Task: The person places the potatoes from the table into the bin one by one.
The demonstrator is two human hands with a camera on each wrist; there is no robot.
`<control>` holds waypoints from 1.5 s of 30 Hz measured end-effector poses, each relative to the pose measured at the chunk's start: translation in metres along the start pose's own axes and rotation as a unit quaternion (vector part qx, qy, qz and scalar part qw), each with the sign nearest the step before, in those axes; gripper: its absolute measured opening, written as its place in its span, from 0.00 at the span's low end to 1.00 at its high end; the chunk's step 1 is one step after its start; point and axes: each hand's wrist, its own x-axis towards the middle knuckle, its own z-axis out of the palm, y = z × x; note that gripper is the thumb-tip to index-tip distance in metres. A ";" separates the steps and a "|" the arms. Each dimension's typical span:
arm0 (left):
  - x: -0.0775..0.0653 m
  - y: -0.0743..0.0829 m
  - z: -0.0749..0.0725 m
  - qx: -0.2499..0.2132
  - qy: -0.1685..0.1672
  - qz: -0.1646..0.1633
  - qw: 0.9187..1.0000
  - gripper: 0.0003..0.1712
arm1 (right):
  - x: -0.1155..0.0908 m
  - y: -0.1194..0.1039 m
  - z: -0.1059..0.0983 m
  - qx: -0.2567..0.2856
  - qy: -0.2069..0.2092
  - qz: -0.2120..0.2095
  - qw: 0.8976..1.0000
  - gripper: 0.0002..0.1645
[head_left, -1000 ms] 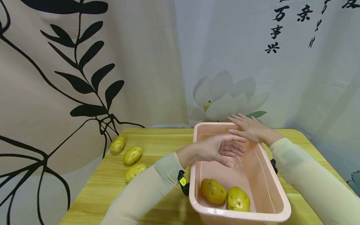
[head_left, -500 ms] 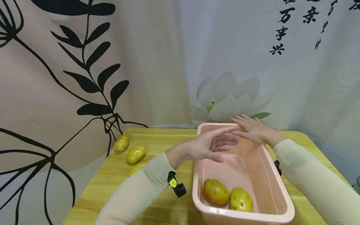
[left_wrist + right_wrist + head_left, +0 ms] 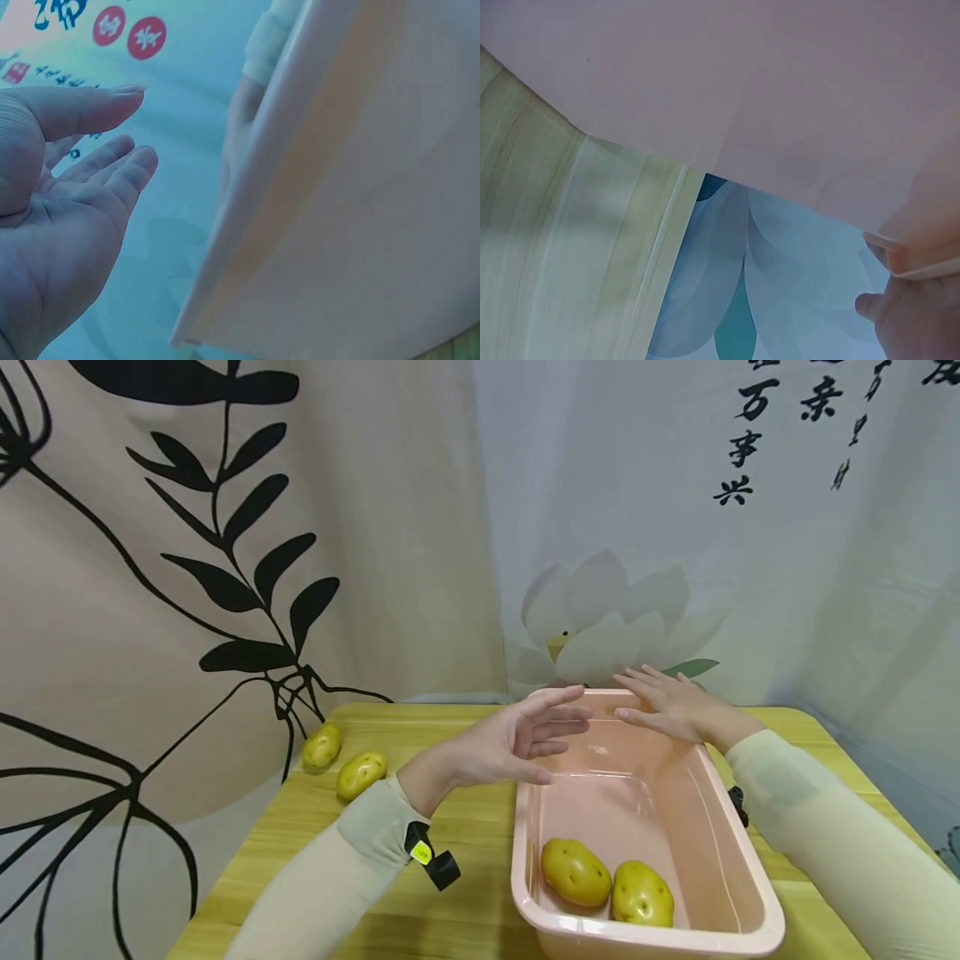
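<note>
My left hand [image 3: 517,739] hangs at the far left edge of the pink plastic tub [image 3: 757,902], with nothing in its loosely extended fingers. In the left wrist view that same hand [image 3: 71,202] is beside the tub's outer wall [image 3: 360,217]. My right hand [image 3: 675,706] rests at the tub's far right rim with its fingers stretched out. In the right wrist view only part of it [image 3: 922,322] shows by the rim. Inside the tub, at the near end, lie a potato [image 3: 576,872] and a second potato [image 3: 642,894] beside it.
Two more potatoes, a farther potato [image 3: 322,746] and a nearer potato [image 3: 360,774], lie on the wooden table [image 3: 450,835] at its left edge. A printed curtain [image 3: 405,568] hangs behind the table. My left sleeve [image 3: 337,852] crosses the table left of the tub.
My left hand has moved left, from above the tub to its left edge. A third potato on the table is now hidden behind the left arm. The right hand stays at the rim.
</note>
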 end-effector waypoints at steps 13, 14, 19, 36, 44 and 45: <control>-0.050 0.007 -0.022 0.006 0.079 -0.004 0.997 0.53 | -0.004 -0.001 0.001 0.000 0.002 -0.006 1.000 0.48; -0.055 0.007 -0.024 0.006 0.089 -0.008 0.996 0.52 | -0.004 -0.002 0.001 0.000 0.000 -0.006 1.000 0.48; -0.074 0.011 -0.030 0.004 0.129 -0.027 0.991 0.52 | -0.005 -0.002 0.000 -0.007 0.001 -0.007 1.000 0.48; -0.150 0.001 -0.057 0.029 0.219 -0.067 0.973 0.51 | -0.003 -0.004 -0.003 -0.013 0.016 -0.012 1.000 0.47; -0.184 -0.006 -0.067 0.055 0.247 -0.095 0.963 0.51 | -0.005 -0.004 -0.002 -0.013 0.006 -0.006 1.000 0.48; -0.188 -0.007 -0.068 0.059 0.250 -0.098 0.961 0.52 | -0.005 -0.003 -0.002 -0.012 0.004 -0.007 1.000 0.48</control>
